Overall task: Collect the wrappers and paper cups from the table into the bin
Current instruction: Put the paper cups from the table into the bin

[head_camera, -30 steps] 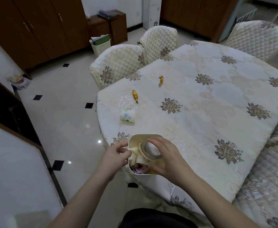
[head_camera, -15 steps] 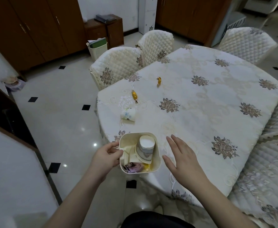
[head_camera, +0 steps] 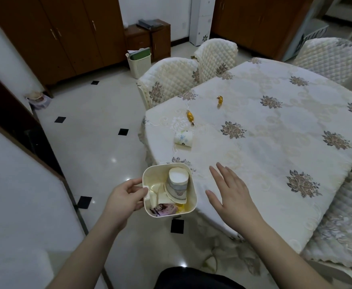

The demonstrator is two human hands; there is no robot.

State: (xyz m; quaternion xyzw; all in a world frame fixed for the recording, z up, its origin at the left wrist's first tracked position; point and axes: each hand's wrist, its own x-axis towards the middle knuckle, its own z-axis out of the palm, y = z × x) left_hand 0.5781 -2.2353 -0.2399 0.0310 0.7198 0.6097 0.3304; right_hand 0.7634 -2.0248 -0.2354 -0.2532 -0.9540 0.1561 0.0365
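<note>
My left hand (head_camera: 126, 198) grips the left rim of a small cream bin (head_camera: 192, 197), held beside the table's near corner. Inside the bin an upside-down paper cup (head_camera: 177, 181) rests on a pink wrapper (head_camera: 166, 210) and other scraps. My right hand (head_camera: 232, 193) hovers open over the tablecloth just right of the bin, holding nothing. On the table (head_camera: 275, 142) a paper cup (head_camera: 183, 139) lies on its side near the left edge. Two gold candy wrappers lie beyond it, one near (head_camera: 190, 116) and one farther (head_camera: 219, 100).
Quilted chairs (head_camera: 166, 80) stand along the table's far and right sides. A larger waste bin (head_camera: 139, 61) sits on the floor by brown cabinets (head_camera: 66, 34). Glossy tiled floor (head_camera: 100, 147) opens to the left, with a white wall edge close on my left.
My right hand let go of the cup inside the bin, drew out and moved right over the table with fingers spread. The bin stays in my left hand.
</note>
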